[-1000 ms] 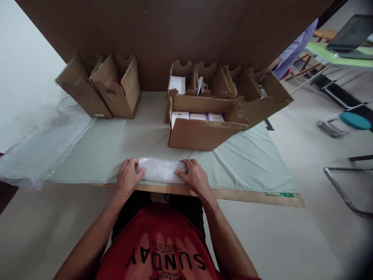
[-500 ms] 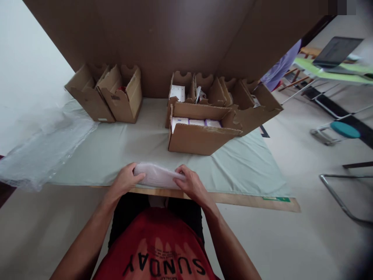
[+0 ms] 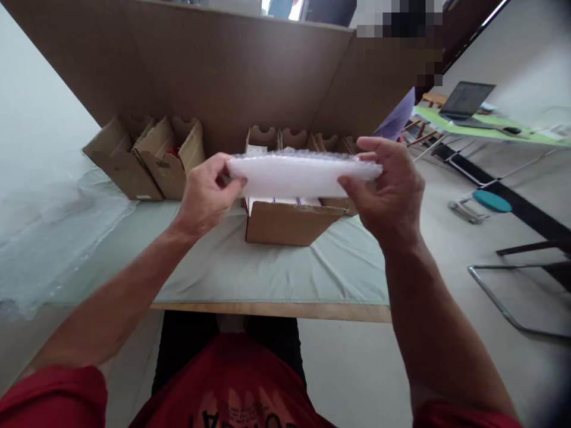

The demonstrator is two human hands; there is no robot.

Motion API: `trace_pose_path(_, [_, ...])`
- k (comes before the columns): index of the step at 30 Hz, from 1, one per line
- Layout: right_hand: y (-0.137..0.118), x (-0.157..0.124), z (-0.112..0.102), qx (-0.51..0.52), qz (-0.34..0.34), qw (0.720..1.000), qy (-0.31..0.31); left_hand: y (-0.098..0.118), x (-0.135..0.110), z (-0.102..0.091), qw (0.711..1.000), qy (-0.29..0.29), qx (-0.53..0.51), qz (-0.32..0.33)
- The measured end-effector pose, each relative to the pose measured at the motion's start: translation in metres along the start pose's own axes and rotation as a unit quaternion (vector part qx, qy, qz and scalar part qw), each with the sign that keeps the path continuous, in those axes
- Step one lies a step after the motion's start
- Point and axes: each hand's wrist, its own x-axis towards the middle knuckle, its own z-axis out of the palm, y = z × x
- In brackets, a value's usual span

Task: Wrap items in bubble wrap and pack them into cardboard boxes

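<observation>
A folded strip of white, translucent bubble wrap is stretched level between my two hands, raised above the table. My left hand pinches its left end between thumb and fingers. At the other end, my right hand grips it with the thumb in front and the fingers behind. Just beyond and below the strip stands an open cardboard box holding white packs with purple edges. The strip hides part of this box and of the cardboard bins behind it.
Two cardboard bins stand at the back left, one with something red inside. Loose clear plastic wrap hangs over the table's left side. A tall brown panel closes off the back. To the right are a laptop and a teal stool.
Both hands have lifted the bubble wrap from the table's front edge, up and forward. It now hangs in front of the boxes. The head view has tilted and shifted slightly.
</observation>
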Motion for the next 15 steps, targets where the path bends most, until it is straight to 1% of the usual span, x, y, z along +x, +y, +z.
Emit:
trace_pose_path(1, [0.009, 0.011, 0.002, -0.014, -0.006, 1.000, 0.008, 0.000, 0.015, 0.009, 0.999, -0.001, 0.031, 0.021])
trace_pose_path(2, [0.019, 0.020, 0.004, -0.025, -0.007, 1.000, 0.006, -0.002, 0.027, 0.018, 0.998, -0.014, 0.059, 0.032])
trace_pose_path(4, [0.039, 0.031, 0.010, -0.045, 0.004, 0.998, -0.033, -0.012, 0.045, 0.033, 0.992, -0.072, 0.103, 0.032])
trace_pose_path(6, [0.058, 0.037, 0.015, -0.061, 0.028, 0.992, -0.109, -0.022, 0.053, 0.045, 0.981, -0.133, 0.143, 0.022])
trace_pose_path(7, [0.066, 0.039, 0.017, -0.068, 0.040, 0.985, -0.156, -0.026, 0.055, 0.049, 0.974, -0.154, 0.166, 0.019])
trace_pose_path(9, [0.078, 0.043, 0.020, -0.086, 0.062, 0.963, -0.249, -0.030, 0.055, 0.057, 0.958, -0.177, 0.227, 0.018])
trace_pose_path(11, [0.082, 0.048, 0.023, -0.123, 0.072, 0.934, -0.328, -0.029, 0.054, 0.063, 0.935, -0.188, 0.300, 0.028])
trace_pose_path(12, [0.081, 0.050, 0.025, -0.151, 0.074, 0.920, -0.354, -0.028, 0.054, 0.065, 0.922, -0.191, 0.334, 0.036])
trace_pose_path(13, [0.078, 0.052, 0.028, -0.185, 0.073, 0.908, -0.369, -0.027, 0.054, 0.067, 0.910, -0.193, 0.364, 0.046])
trace_pose_path(15, [0.069, 0.055, 0.033, -0.260, 0.070, 0.887, -0.375, -0.026, 0.053, 0.070, 0.888, -0.199, 0.410, 0.061])
